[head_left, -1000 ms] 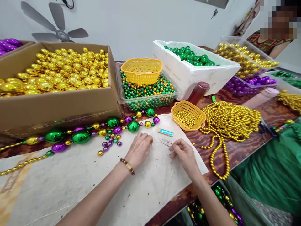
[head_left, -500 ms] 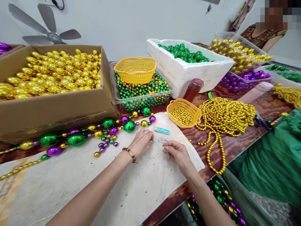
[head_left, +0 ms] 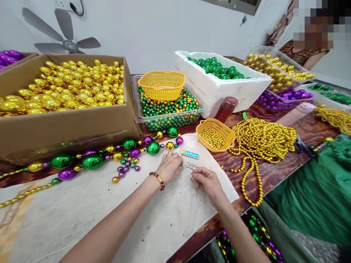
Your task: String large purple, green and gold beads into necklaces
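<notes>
My left hand (head_left: 171, 166) rests on the pale cloth (head_left: 131, 215), fingers bent down and together; what they hold, if anything, is hidden. Just right of it, my right hand (head_left: 207, 180) is closed in a pinch, with white thread (head_left: 189, 197) running from its fingers into a loop on the cloth. Thin needle-like metal pieces (head_left: 188, 166) show between the two hands, touching or close to the right fingertips. Beyond them lies a small blue-and-orange packet (head_left: 190, 154). Left of my left hand are loose small beads (head_left: 126, 168) and a strand of large green, purple and gold beads (head_left: 93, 161).
A cardboard box (head_left: 68, 124) of gold beads stands at the back left. Behind the cloth are a clear tub (head_left: 170, 118) of small beads, a foam box (head_left: 233, 89) and a yellow basket (head_left: 216, 135). Gold bead strands (head_left: 263, 140) lie right. A person (head_left: 315, 54) is at the far right.
The view has shifted slightly, so the scene sits a little lower. My left hand is marginally closer to my right hand; the right hand keeps its pinch.
</notes>
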A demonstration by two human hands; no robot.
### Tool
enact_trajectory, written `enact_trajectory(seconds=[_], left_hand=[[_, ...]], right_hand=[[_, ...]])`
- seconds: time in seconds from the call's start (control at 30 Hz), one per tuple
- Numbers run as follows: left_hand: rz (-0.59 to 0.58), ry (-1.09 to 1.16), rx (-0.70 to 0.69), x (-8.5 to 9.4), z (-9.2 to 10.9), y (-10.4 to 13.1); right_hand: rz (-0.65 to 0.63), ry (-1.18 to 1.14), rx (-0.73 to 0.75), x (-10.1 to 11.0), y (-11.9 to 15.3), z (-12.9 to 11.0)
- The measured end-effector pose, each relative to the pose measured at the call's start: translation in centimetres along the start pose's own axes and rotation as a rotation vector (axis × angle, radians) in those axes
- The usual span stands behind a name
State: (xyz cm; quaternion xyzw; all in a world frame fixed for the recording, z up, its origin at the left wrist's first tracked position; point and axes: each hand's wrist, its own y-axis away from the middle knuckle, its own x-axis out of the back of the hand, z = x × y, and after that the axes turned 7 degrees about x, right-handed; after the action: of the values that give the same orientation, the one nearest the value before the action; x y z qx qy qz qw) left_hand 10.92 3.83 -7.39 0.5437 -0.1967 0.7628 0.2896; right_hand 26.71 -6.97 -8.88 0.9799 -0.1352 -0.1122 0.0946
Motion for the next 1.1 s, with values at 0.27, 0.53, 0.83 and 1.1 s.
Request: enact_trajectory(seconds=[0.27, 0.53, 0.83, 1.1], left_hand=[[0.009, -0.041, -0.055, 1.7, 0.5, 0.8], [-0.048, 0.726, 0.318, 3.1, 0.4, 7.7], [-0.013, 1.558, 0.678, 3.1, 1.7, 15.3], [0.101, 1.7, 0.719, 3.6, 1.6, 18.1]], right_hand=[[-0.024, -0.029, -0.021, 0.0, 0.1, -0.6], [-0.128, 0.03, 0.048, -2.3, 1.9, -1.0], [-0.231, 0.344, 0.392, -8.2, 5.5, -2.4], [-0.333, 0.308, 0.333, -11.5, 6.8, -2.4]])
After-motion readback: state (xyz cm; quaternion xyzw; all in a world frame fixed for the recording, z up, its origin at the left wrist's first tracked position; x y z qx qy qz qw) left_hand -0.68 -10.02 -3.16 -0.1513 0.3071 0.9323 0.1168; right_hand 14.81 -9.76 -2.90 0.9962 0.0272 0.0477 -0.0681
